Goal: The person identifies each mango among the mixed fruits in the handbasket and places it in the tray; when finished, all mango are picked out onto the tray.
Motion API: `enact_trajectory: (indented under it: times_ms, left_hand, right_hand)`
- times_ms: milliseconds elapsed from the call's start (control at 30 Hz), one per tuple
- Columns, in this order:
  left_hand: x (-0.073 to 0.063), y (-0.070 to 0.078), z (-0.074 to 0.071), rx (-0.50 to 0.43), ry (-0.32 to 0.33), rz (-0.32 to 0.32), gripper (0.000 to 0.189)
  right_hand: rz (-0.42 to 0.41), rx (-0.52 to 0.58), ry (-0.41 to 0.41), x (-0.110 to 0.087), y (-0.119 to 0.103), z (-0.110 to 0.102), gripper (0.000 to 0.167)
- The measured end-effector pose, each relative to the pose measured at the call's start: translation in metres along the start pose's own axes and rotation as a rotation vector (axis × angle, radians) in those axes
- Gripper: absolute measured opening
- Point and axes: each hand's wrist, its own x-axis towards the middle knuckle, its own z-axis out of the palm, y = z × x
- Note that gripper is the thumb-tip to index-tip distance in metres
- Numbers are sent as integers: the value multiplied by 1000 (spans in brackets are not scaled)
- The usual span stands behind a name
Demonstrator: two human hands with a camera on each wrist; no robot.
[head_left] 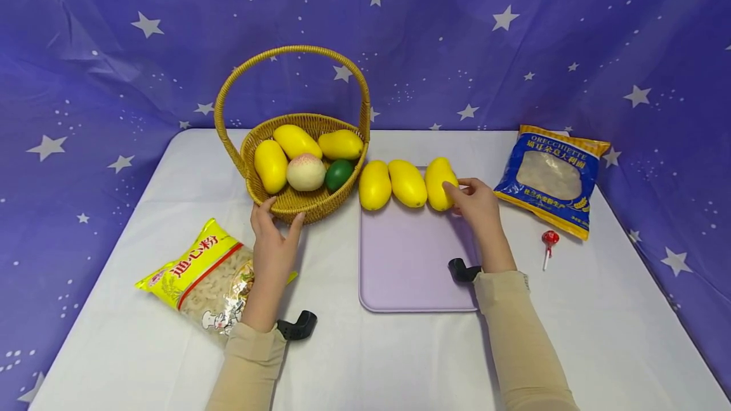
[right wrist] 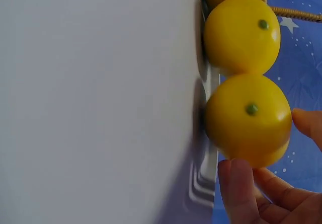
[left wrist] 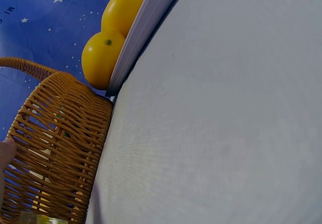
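mango (head_left: 438,179), smooth and oblong, is held by right hand (head_left: 478,207)

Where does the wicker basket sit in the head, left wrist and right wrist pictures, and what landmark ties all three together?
Head: the wicker basket is left of centre, mostly in the upper half.
Left wrist: it fills the lower left, its woven side facing the camera.
Right wrist: only a sliver and part of its handle show, at top right.
Shared landmark: the row of yellow mangoes beside the basket.
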Motion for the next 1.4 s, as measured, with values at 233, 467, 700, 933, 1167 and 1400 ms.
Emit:
enact_trajectory:
  times_ms: [233, 467, 700, 933, 1167, 1400]
  left_hand:
    - [0, 0, -3, 4, 13, 3, 72]
    - [0, -1, -5, 6, 20, 3, 71]
    - [0, -4, -6, 8, 13, -7, 73]
    - [0, -3, -5, 10, 2, -7, 74]
    - [0, 0, -3, 12, -13, -9, 75]
    - [0, 1, -2, 28, -9, 9, 75]
  right_hand:
    - [-91, -59, 28, -3, -6, -4, 68]
    - [-128, -68, 47, -11, -17, -7, 66]
    - [-177, -62, 55, -17, -31, -6, 63]
    - [-219, -48, 5, -24, -43, 7, 59]
    - [-325, -91, -10, -25, -64, 22, 56]
    - [-456, -138, -50, -20, -100, 43, 57]
